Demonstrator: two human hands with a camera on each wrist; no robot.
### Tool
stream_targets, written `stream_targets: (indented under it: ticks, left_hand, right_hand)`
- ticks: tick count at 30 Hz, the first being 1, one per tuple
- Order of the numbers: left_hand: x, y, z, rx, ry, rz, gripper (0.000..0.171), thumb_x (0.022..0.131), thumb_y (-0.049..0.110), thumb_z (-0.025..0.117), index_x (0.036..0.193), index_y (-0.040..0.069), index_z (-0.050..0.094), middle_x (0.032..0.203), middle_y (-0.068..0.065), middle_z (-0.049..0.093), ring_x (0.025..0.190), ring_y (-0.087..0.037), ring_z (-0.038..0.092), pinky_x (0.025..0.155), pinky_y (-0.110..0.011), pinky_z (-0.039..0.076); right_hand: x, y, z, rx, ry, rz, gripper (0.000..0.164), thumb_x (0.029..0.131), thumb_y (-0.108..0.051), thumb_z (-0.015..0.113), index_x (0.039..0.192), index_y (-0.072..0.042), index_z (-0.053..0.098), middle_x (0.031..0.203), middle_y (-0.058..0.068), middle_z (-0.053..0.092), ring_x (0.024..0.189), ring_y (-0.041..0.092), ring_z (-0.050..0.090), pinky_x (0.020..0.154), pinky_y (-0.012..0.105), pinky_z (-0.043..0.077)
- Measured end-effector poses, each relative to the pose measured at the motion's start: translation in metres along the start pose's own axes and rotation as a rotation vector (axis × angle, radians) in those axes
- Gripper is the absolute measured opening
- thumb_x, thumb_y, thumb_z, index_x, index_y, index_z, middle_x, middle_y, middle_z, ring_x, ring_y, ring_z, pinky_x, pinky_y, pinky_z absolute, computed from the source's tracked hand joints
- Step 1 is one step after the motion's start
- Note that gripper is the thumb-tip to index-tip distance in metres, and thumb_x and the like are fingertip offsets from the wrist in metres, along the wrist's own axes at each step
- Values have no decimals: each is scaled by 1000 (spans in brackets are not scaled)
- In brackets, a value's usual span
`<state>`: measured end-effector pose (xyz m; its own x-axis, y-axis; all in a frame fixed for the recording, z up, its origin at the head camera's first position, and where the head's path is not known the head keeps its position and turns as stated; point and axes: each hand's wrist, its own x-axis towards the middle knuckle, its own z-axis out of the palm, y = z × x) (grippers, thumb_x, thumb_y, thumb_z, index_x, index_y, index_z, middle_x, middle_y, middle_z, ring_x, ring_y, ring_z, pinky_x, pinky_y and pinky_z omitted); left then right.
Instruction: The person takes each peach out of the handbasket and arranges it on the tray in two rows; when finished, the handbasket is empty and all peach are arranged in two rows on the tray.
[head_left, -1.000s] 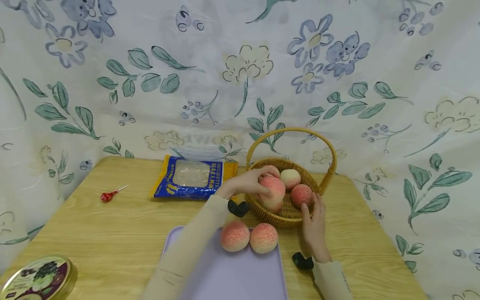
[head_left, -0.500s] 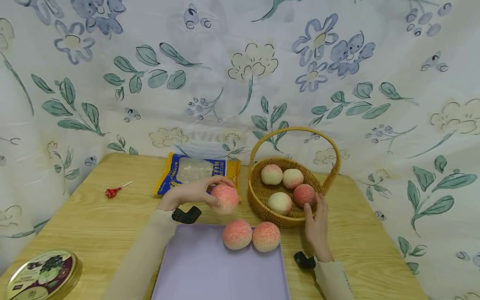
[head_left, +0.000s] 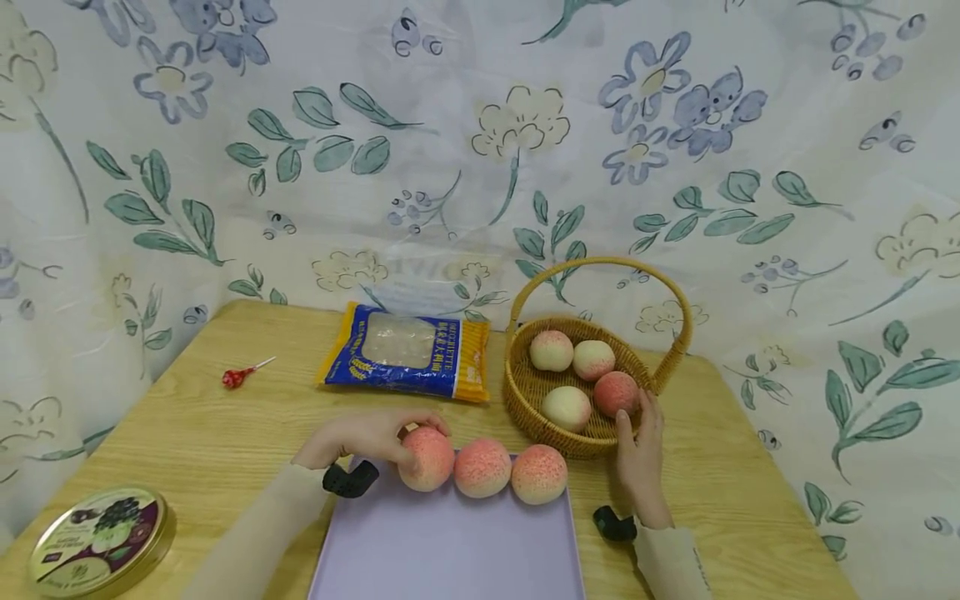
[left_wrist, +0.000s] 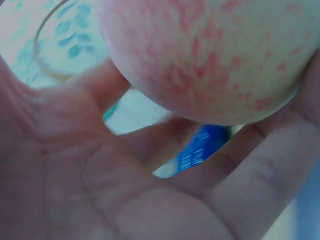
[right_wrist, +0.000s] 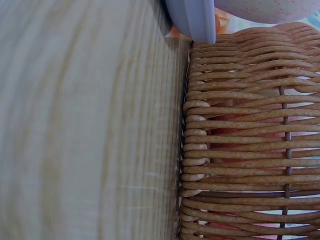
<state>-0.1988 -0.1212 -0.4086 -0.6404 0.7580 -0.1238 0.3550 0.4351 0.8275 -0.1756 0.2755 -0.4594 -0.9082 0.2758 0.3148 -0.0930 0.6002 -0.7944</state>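
Note:
In the head view my left hand (head_left: 367,437) grips a peach (head_left: 426,460), pink above and cream below, at the far left corner of the lavender tray (head_left: 450,550). The left wrist view shows fingers curled under the speckled peach (left_wrist: 210,60). A second peach (head_left: 482,468) and a third peach (head_left: 539,474) sit to its right along the tray's far edge. My right hand (head_left: 642,450) rests at the right rim of a wicker basket (head_left: 543,429), thumb and fairly straight fingers on the rim. Several peaches lie inside, including a redder peach (head_left: 616,394) near the thumb.
A blue and yellow pasta bag (head_left: 405,354) lies behind the tray, left of the basket. A red lollipop (head_left: 236,377) is farther left on the wooden table (head_left: 247,450). A round tin (head_left: 97,537) stands at the near left. Patterned cloth hangs behind.
My left hand has carried the peach out of the basket, leftward and down to the tray's far left corner. The right hand has stayed at the basket rim. The view has shifted slightly.

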Motion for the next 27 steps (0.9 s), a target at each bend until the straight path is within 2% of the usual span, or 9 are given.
stream_targets:
  ticks: [6, 11, 14, 16, 20, 24, 27]
  left_hand:
    - [-4, -3, 23, -21, 120, -51, 63, 77, 11, 72, 137, 11, 53, 140, -13, 52, 117, -26, 51, 91, -36, 45]
    - [-7, 1, 25, 46, 164, -61, 64, 80, 14, 73, 140, 8, 50, 143, -17, 50, 126, -34, 49, 98, -47, 44]
    - [-7, 8, 20, 106, 162, -80, 63, 84, 19, 71, 141, 4, 48, 142, -18, 50, 128, -38, 49, 101, -53, 43]
    - [-4, 16, 14, 127, 184, -97, 61, 87, 23, 69, 140, 2, 48, 142, -18, 51, 125, -40, 51, 99, -54, 45]
    - [8, 37, -1, 105, 229, -102, 55, 91, 27, 65, 138, 4, 50, 139, -16, 54, 121, -38, 55, 96, -50, 47]
    - [28, 63, -15, 20, 190, -42, 50, 95, 30, 62, 139, 11, 50, 139, -10, 54, 121, -29, 56, 97, -42, 48]
    - [48, 78, -22, -73, 140, 37, 47, 97, 28, 59, 141, 15, 48, 140, -7, 53, 121, -25, 57, 98, -39, 48]
  right_hand:
    - [1, 2, -2, 3, 15, -5, 58, 103, -24, 42, 151, 1, 23, 159, 23, 14, 146, 43, 14, 114, 63, 18]
    - [0, 3, -1, -2, 10, -7, 58, 103, -25, 42, 151, 2, 23, 159, 23, 14, 146, 43, 15, 113, 64, 19]
    - [0, 3, -1, -4, 1, -3, 58, 103, -25, 42, 151, 2, 23, 159, 23, 14, 146, 44, 15, 113, 64, 20]
    - [0, 3, -1, -5, -1, 3, 58, 103, -25, 42, 151, 2, 23, 159, 23, 14, 146, 43, 15, 113, 64, 20]
    - [0, 2, -1, -12, 0, 4, 58, 103, -26, 41, 151, 2, 23, 159, 23, 14, 146, 43, 15, 113, 64, 20]
    - [0, 1, -1, -19, 1, 6, 59, 103, -26, 41, 151, 2, 22, 159, 23, 14, 146, 43, 16, 112, 64, 20]
    - [0, 1, 0, -11, 1, 3, 58, 103, -26, 41, 151, 2, 23, 159, 23, 14, 146, 42, 15, 113, 63, 20]
